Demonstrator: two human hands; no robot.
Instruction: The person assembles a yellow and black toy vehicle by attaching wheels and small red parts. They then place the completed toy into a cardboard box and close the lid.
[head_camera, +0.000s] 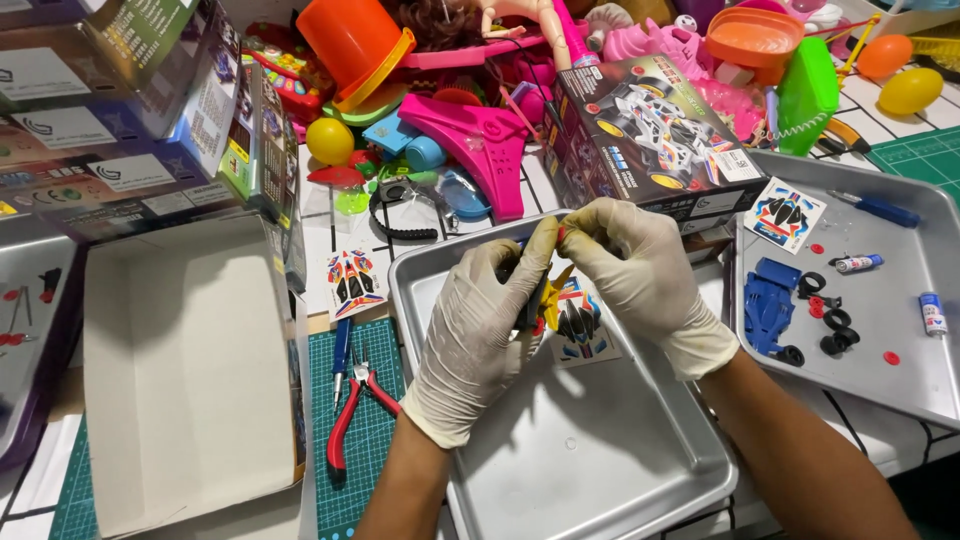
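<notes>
Both my hands wear pale latex gloves and meet above a metal tray (600, 460). My left hand (480, 320) grips a small dark toy car part with a yellow piece (553, 290), mostly hidden by the fingers. My right hand (640, 275) pinches the top of the same part with thumb and forefinger. Under the hands a sticker sheet (585, 335) with car decals lies in the tray.
A second metal tray (900, 385) at right holds a blue car body (768, 305), black tyres (835, 330), small red parts, tiny tubes and another sticker sheet (785, 215). Red-handled pliers (350, 410) lie on a green mat. An open cardboard box (185, 370) is at left; toys and a model car box (650, 135) crowd the back.
</notes>
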